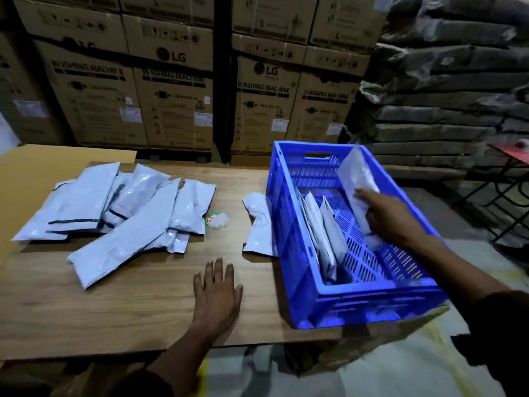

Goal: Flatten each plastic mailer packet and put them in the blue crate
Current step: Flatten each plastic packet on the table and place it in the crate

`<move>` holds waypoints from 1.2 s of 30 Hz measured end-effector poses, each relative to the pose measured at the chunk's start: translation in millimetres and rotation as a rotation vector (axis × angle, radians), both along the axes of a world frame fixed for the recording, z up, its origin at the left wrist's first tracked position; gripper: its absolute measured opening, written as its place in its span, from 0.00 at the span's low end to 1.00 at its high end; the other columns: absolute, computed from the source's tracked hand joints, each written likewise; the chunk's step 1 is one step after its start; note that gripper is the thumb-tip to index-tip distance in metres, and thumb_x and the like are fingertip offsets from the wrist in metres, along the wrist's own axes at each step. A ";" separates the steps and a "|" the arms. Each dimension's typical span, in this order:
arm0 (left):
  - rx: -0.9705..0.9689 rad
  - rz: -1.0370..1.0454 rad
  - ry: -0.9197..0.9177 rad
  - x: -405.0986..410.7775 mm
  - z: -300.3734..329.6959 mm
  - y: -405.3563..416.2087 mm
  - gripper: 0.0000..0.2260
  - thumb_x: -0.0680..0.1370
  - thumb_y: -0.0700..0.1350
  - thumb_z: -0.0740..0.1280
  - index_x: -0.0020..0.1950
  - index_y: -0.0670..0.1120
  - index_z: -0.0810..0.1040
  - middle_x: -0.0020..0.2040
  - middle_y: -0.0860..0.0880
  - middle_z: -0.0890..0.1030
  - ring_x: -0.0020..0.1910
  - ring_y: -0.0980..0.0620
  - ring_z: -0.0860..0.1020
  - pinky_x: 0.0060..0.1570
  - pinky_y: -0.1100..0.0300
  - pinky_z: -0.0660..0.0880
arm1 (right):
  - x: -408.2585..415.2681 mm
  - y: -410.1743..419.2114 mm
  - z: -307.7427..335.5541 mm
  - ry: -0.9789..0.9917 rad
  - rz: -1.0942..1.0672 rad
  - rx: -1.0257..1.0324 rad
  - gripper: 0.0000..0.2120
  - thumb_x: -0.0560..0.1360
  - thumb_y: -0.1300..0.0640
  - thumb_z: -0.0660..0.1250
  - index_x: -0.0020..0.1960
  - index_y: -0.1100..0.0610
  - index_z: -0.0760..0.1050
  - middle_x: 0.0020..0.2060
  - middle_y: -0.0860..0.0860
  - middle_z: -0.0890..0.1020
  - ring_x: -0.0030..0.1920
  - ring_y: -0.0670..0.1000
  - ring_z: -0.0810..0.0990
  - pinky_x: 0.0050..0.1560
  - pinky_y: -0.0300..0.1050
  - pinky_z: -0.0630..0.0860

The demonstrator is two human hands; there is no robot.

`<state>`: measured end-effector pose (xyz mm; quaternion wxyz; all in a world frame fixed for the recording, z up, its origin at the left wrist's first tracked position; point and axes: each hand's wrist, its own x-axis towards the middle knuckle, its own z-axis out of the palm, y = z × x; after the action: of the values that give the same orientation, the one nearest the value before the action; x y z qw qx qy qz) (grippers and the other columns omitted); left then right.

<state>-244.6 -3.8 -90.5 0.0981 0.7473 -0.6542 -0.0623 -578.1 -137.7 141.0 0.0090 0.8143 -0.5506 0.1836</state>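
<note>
Inside blue crate (289, 224), right hand (389, 219) grips mailer packet (356, 179).

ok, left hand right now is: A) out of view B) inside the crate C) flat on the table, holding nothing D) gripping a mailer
C: the left hand lies open on the wooden table, while the right hand holds a mailer in the blue crate.

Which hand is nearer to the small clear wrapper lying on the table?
Left. The left hand rests flat on the table just below the wrapper; the right hand is inside the blue crate.
</note>
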 end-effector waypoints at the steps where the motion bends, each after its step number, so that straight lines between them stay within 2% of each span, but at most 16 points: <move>1: -0.008 0.008 -0.005 -0.5 -0.8 0.1 0.28 0.76 0.57 0.54 0.67 0.44 0.78 0.71 0.38 0.74 0.68 0.35 0.72 0.65 0.33 0.65 | -3.9 -3.6 -14.4 0.089 -0.016 0.105 0.29 0.71 0.72 0.63 0.71 0.60 0.72 0.70 0.59 0.74 0.64 0.62 0.77 0.62 0.51 0.71; 3: -0.025 0.022 -0.018 -0.6 -2.3 1.0 0.27 0.76 0.57 0.55 0.68 0.44 0.78 0.71 0.38 0.74 0.69 0.35 0.72 0.65 0.33 0.65 | -7.7 -12.4 -42.6 0.259 -0.015 0.287 0.33 0.72 0.72 0.62 0.76 0.59 0.66 0.77 0.56 0.63 0.71 0.60 0.70 0.67 0.48 0.67; 6: -0.038 0.041 -0.032 -1.5 -3.4 0.8 0.27 0.76 0.58 0.55 0.69 0.45 0.76 0.72 0.39 0.73 0.70 0.36 0.71 0.66 0.33 0.66 | -7.9 -27.3 -75.9 0.433 0.080 0.445 0.34 0.75 0.69 0.61 0.79 0.59 0.56 0.80 0.57 0.52 0.76 0.59 0.62 0.71 0.49 0.66; 10: -0.041 0.045 -0.028 -1.5 -2.6 1.1 0.27 0.76 0.58 0.55 0.69 0.45 0.76 0.72 0.40 0.73 0.71 0.37 0.71 0.66 0.33 0.68 | -1.0 -37.7 -88.1 0.475 0.128 0.510 0.35 0.75 0.71 0.57 0.80 0.60 0.50 0.80 0.61 0.42 0.78 0.62 0.56 0.74 0.51 0.62; 13: -0.048 0.047 -0.023 -2.4 -1.6 1.8 0.27 0.77 0.58 0.55 0.69 0.45 0.76 0.73 0.40 0.73 0.71 0.37 0.71 0.66 0.33 0.67 | 9.2 -33.2 -86.9 0.387 0.191 0.536 0.32 0.80 0.65 0.51 0.81 0.53 0.45 0.79 0.56 0.35 0.75 0.66 0.62 0.71 0.57 0.65; 16: -0.052 0.047 -0.022 -2.2 -1.6 2.5 0.27 0.77 0.58 0.55 0.70 0.45 0.76 0.72 0.40 0.73 0.71 0.37 0.71 0.66 0.33 0.68 | 17.1 -28.5 -86.0 0.343 0.144 0.559 0.44 0.76 0.73 0.54 0.80 0.48 0.35 0.76 0.55 0.26 0.61 0.65 0.76 0.53 0.50 0.72; 17: -0.053 0.045 -0.019 -1.8 -2.1 2.4 0.27 0.77 0.58 0.55 0.70 0.45 0.76 0.72 0.40 0.73 0.71 0.37 0.72 0.66 0.34 0.68 | 19.0 -27.2 -84.3 0.328 0.111 0.572 0.46 0.74 0.74 0.56 0.80 0.48 0.33 0.75 0.56 0.25 0.60 0.64 0.77 0.50 0.49 0.72; 18: -0.057 0.043 -0.021 -1.3 -2.8 2.0 0.28 0.77 0.58 0.55 0.70 0.45 0.76 0.73 0.40 0.73 0.71 0.37 0.72 0.66 0.34 0.68 | 20.0 -26.6 -82.9 0.307 0.091 0.575 0.48 0.74 0.74 0.57 0.79 0.50 0.31 0.74 0.57 0.25 0.65 0.66 0.74 0.52 0.50 0.72; 19: -0.060 0.042 -0.023 -1.1 -3.5 1.7 0.28 0.77 0.58 0.55 0.70 0.45 0.76 0.73 0.40 0.73 0.71 0.37 0.71 0.66 0.34 0.68 | 19.4 -27.3 -83.8 0.276 0.078 0.580 0.48 0.74 0.72 0.58 0.79 0.52 0.29 0.75 0.59 0.26 0.72 0.68 0.66 0.59 0.51 0.72; 21: -0.067 0.038 -0.025 -0.6 -5.2 1.7 0.28 0.77 0.58 0.55 0.70 0.45 0.76 0.73 0.40 0.73 0.71 0.37 0.71 0.66 0.34 0.68 | 16.4 -28.8 -85.6 0.234 0.067 0.611 0.46 0.75 0.67 0.59 0.78 0.58 0.29 0.76 0.61 0.30 0.79 0.65 0.47 0.73 0.52 0.60; 22: -0.070 0.034 -0.025 -0.3 -6.1 1.6 0.28 0.77 0.58 0.55 0.70 0.45 0.76 0.72 0.40 0.73 0.71 0.37 0.72 0.66 0.34 0.68 | 15.4 -28.7 -85.3 0.240 0.073 0.621 0.44 0.75 0.63 0.59 0.78 0.61 0.29 0.77 0.62 0.32 0.79 0.63 0.42 0.76 0.51 0.53; 24: -0.074 0.031 -0.028 0.7 -7.1 1.7 0.27 0.77 0.57 0.55 0.70 0.45 0.76 0.72 0.40 0.73 0.70 0.37 0.72 0.65 0.34 0.68 | 14.1 -27.4 -84.1 0.242 0.095 0.609 0.45 0.73 0.52 0.56 0.78 0.66 0.33 0.78 0.63 0.37 0.79 0.61 0.39 0.78 0.48 0.46; 26: -0.080 0.024 -0.029 1.2 -7.3 1.3 0.27 0.76 0.57 0.56 0.69 0.44 0.76 0.72 0.40 0.73 0.70 0.37 0.72 0.65 0.34 0.67 | 14.2 -26.3 -81.7 0.207 0.087 0.560 0.44 0.73 0.48 0.53 0.78 0.67 0.36 0.78 0.64 0.41 0.80 0.60 0.42 0.78 0.47 0.45; 30: -0.077 0.007 -0.019 3.5 -8.5 1.0 0.27 0.76 0.58 0.56 0.69 0.45 0.76 0.72 0.40 0.74 0.70 0.37 0.72 0.65 0.35 0.67 | 14.4 -27.3 -82.9 0.125 0.045 0.491 0.35 0.84 0.53 0.57 0.79 0.68 0.41 0.79 0.64 0.47 0.80 0.60 0.48 0.76 0.46 0.47; 33: -0.068 -0.036 -0.029 12.6 -8.0 4.7 0.27 0.77 0.59 0.56 0.71 0.47 0.75 0.73 0.42 0.73 0.71 0.39 0.72 0.66 0.38 0.69 | 26.4 -25.6 -71.0 0.040 -0.088 0.316 0.31 0.83 0.51 0.58 0.77 0.68 0.53 0.75 0.67 0.61 0.74 0.65 0.63 0.72 0.57 0.62; 36: -0.068 -0.111 -0.056 29.0 -4.2 8.8 0.26 0.77 0.59 0.56 0.70 0.48 0.75 0.73 0.44 0.74 0.69 0.42 0.74 0.62 0.43 0.73 | 70.7 -14.4 -36.3 -0.093 -0.085 -0.081 0.21 0.81 0.55 0.61 0.69 0.65 0.66 0.63 0.66 0.75 0.61 0.66 0.75 0.60 0.59 0.73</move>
<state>-215.6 5.0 -94.7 0.1015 0.7076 -0.6988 -0.0245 -507.4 -152.0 104.7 0.0239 0.7798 -0.5765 0.2428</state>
